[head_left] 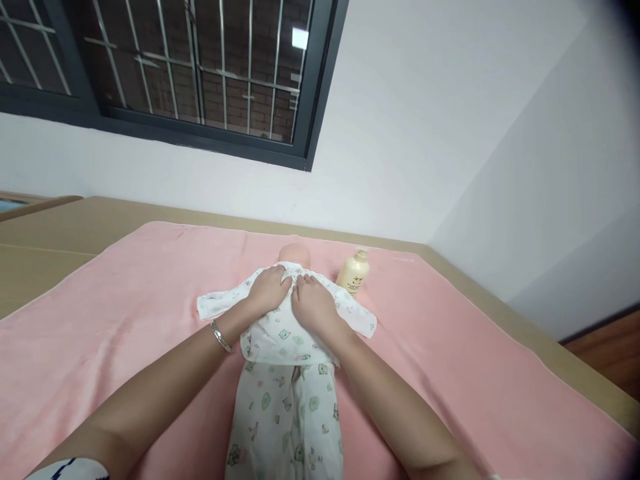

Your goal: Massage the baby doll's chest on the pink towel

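A baby doll (295, 255) lies stretched out on a pink cloth (170, 267), its bald head away from me; I cannot tell whether it faces up or down. It wears a white printed top (285, 337) with both sleeves spread sideways, and matching printed trousers (280, 413). My left hand (269, 290) rests on the upper left of the top, fingers extended near the collar. Beside it, my right hand (315, 303) lies flat on the upper right, fingertips close to the neckline. The hands are side by side with a narrow gap.
A pale yellow bottle (354, 272) stands on the cloth right of the doll's head. The cloth covers much of a wooden surface (125, 210) that meets a white wall (390, 133). A dark-framed barred window (200, 73) is above.
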Demonstrator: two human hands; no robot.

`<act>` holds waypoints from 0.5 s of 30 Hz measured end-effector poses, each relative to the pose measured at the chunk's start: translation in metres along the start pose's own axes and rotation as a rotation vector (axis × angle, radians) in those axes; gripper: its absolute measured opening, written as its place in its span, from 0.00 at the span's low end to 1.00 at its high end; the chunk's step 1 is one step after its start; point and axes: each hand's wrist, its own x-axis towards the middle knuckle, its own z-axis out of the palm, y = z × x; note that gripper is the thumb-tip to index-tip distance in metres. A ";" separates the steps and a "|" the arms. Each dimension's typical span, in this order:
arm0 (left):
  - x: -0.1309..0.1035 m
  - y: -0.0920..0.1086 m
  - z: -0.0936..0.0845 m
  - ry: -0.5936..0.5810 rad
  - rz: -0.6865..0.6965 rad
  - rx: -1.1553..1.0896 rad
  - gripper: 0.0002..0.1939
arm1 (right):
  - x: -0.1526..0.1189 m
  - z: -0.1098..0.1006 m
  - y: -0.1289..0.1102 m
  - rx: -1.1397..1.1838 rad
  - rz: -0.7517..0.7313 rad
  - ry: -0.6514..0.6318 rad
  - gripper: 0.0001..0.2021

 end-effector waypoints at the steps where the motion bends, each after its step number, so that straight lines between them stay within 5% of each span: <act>1: -0.002 0.003 0.002 0.021 0.005 0.041 0.18 | 0.003 0.000 0.004 0.032 -0.011 0.002 0.20; 8: -0.019 0.021 0.010 0.143 0.097 0.195 0.18 | 0.030 0.010 0.042 0.293 -0.032 0.012 0.17; 15: -0.003 0.003 0.002 0.010 0.030 0.056 0.20 | 0.010 -0.002 0.013 0.097 0.012 0.055 0.15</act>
